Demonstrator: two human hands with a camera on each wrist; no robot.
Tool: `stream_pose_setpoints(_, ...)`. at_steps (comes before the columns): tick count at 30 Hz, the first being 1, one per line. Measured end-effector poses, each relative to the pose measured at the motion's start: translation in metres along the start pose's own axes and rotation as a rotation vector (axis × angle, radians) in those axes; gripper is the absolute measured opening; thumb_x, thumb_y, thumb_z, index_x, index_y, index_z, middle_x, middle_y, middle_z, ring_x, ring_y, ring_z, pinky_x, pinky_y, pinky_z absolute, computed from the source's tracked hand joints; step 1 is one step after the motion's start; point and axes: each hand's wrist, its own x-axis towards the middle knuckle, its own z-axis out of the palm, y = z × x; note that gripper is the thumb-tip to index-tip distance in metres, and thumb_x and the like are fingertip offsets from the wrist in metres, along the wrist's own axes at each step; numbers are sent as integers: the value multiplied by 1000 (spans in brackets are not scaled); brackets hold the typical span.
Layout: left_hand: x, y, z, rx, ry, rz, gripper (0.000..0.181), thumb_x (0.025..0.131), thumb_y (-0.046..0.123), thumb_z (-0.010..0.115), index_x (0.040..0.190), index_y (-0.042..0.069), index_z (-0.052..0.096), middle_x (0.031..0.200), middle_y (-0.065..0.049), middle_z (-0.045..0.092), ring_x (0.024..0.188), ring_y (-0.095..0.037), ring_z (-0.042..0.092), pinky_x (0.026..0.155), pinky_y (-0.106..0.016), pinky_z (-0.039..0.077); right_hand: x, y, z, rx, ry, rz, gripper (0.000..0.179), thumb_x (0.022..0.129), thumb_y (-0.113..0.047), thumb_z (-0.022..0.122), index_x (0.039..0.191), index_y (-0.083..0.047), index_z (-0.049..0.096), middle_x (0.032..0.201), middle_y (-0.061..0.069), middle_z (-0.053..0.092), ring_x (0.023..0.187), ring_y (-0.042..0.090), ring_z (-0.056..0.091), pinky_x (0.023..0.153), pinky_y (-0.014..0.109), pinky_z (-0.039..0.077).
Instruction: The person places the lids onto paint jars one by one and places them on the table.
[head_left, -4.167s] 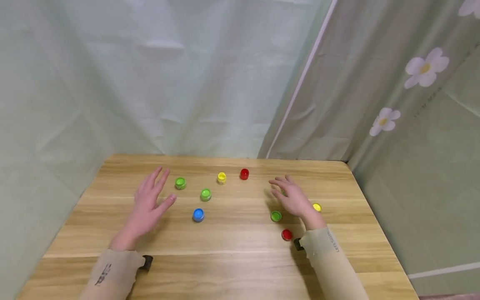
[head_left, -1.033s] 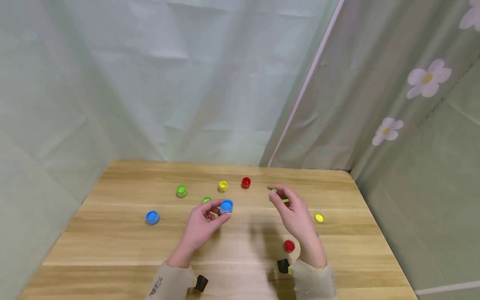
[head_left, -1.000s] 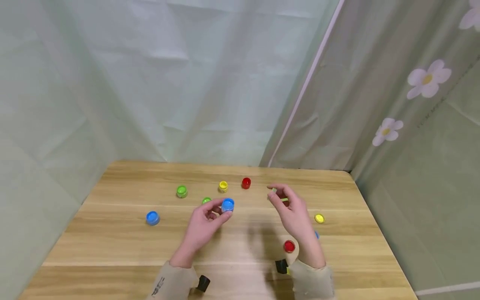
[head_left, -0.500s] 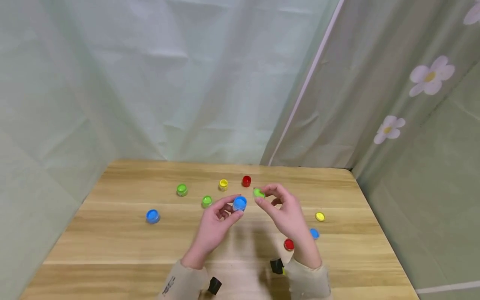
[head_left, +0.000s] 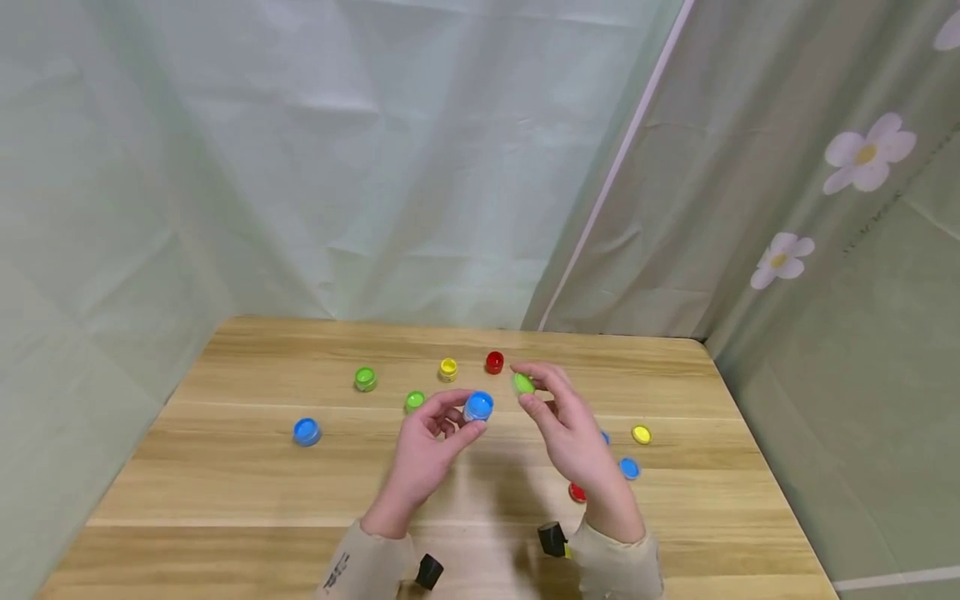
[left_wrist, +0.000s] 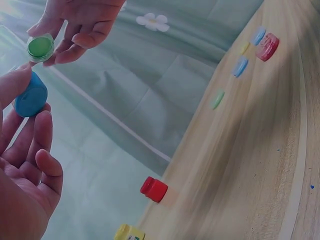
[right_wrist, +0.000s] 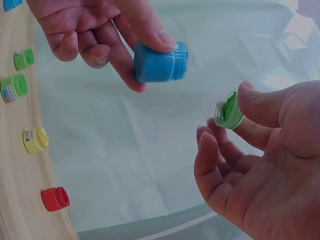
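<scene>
My left hand (head_left: 423,450) pinches a small blue paint jar (head_left: 478,407) between thumb and fingers above the table, its open mouth facing up and toward me in the head view. Beside it, my right hand (head_left: 573,429) pinches a green jar lid (head_left: 523,383) by its edge. Green residue shows inside the lid (right_wrist: 230,111) in the right wrist view. A gap separates the lid from the blue jar (right_wrist: 160,62). In the left wrist view the jar's blue base (left_wrist: 32,97) faces the camera.
Two green jars (head_left: 365,379), a yellow jar (head_left: 448,370), a red jar (head_left: 494,362) and another blue jar (head_left: 307,432) stand on the wooden table (head_left: 225,500). Toward the right lie a yellow lid (head_left: 641,434), a blue lid (head_left: 629,468) and a red lid (head_left: 577,492). A curtain (head_left: 420,167) hangs behind.
Over the span, my left hand has picked up the blue jar and my right hand the green lid. Both hands came together; in the last half second the lid tilted and moved slightly right.
</scene>
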Motion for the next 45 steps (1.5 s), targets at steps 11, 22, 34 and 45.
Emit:
stream_pose_setpoints(11,-3,0,5,-41,-40,9,40,95,6,82,134,10,74,105,-3,70,92,-19,61,79,-25,51,-3,-5,-1,-81,-56,-79,41,112,-10,55,148,-27,62,146,-6,55,128,21,50,97,41,53)
stream_pose_setpoints(22,-5,0,9,-97,-84,32,37,101,5,74,138,3,71,106,-3,72,91,-17,63,79,-25,56,-4,-10,2,-99,-97,-123,41,110,-4,56,147,-20,63,147,-7,56,127,19,57,92,35,55)
stream_pose_setpoints(34,-6,-1,9,-93,-62,32,32,96,7,81,127,2,75,98,-3,75,86,-17,64,75,-26,53,-6,-12,2,-157,-96,-218,45,108,1,57,147,-20,63,146,-2,58,131,20,58,99,39,55)
stream_pose_setpoints(45,-7,4,8,-71,-31,21,34,95,2,80,129,4,74,100,-3,69,88,-19,60,77,-26,49,-7,-12,2,-161,-85,-181,42,106,2,62,144,-16,65,145,-3,60,124,18,60,95,38,57)
